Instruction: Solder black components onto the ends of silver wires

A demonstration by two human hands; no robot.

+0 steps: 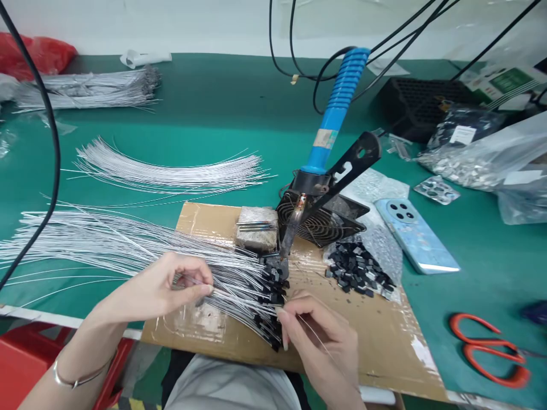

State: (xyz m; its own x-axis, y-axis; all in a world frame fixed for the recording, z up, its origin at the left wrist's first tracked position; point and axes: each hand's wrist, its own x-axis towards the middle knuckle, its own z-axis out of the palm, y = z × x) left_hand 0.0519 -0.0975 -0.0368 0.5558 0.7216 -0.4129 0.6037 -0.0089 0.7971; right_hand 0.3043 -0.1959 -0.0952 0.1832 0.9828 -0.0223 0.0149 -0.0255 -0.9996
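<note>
My left hand (171,287) is closed in a pinch on a thin white wire, above the wire bundle. My right hand (325,339) is closed too, thumb and forefinger pinching a thin pale wire whose loose length trails across the palm. Between and beneath my hands lies a bundle of white wires (128,236), with small black pieces (271,285) at their right ends. Behind the right hand, a blue-handled soldering iron (339,105) stands tilted, its metal tip pointing down close to the black ends. What exactly lies between my right fingertips is too small to make out.
A cardboard sheet (363,353) covers the table front. On or beside it are a grey block (256,228) with thin rods, a fan (325,222), a pile of black pieces (361,267), a phone (416,233) and red-handled scissors (491,347). More wires (171,171) lie behind.
</note>
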